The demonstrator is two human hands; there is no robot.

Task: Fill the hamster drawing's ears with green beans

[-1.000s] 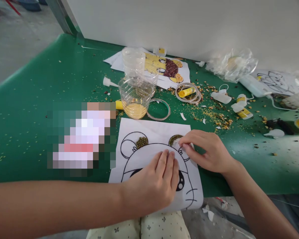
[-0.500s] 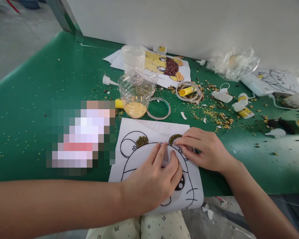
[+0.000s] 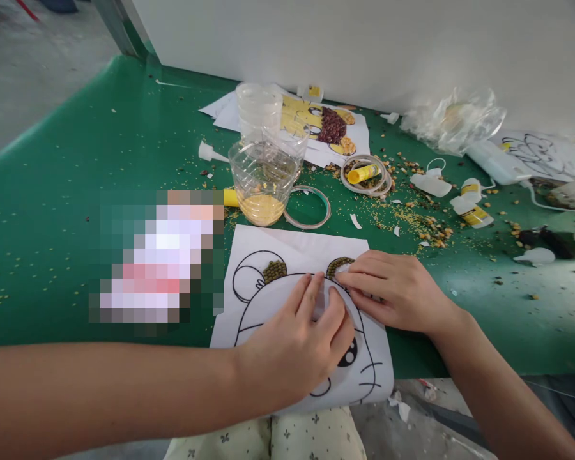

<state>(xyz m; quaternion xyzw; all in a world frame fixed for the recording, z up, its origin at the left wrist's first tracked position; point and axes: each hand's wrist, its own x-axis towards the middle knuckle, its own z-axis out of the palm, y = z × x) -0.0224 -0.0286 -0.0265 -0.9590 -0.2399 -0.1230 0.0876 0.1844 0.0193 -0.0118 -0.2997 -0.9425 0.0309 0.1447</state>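
A white sheet (image 3: 253, 243) with a black outline drawing of an animal head lies at the table's front edge. Green beans (image 3: 274, 272) fill part of its left ear, and more line the rim of the right ear. My left hand (image 3: 299, 338) rests on the middle of the drawing, fingers apart, nothing seen in it. My right hand (image 3: 393, 287) is at the right ear, its fingers pressed together with the tips on the paper; whatever they hold, if anything, is hidden.
Clear plastic cups (image 3: 263, 182), one with yellow grains, stand behind the sheet. Tape rings (image 3: 308, 207), a yellow tube (image 3: 364, 173), glue bottles (image 3: 474, 212), scattered grains, a plastic bag (image 3: 453, 121) and a decorated picture (image 3: 333, 128) lie on the green table (image 3: 52, 191). A pixelated patch is at left.
The fingers of my right hand have drawn closer together at the right ear. My left hand has hardly moved. The view has shifted slightly.
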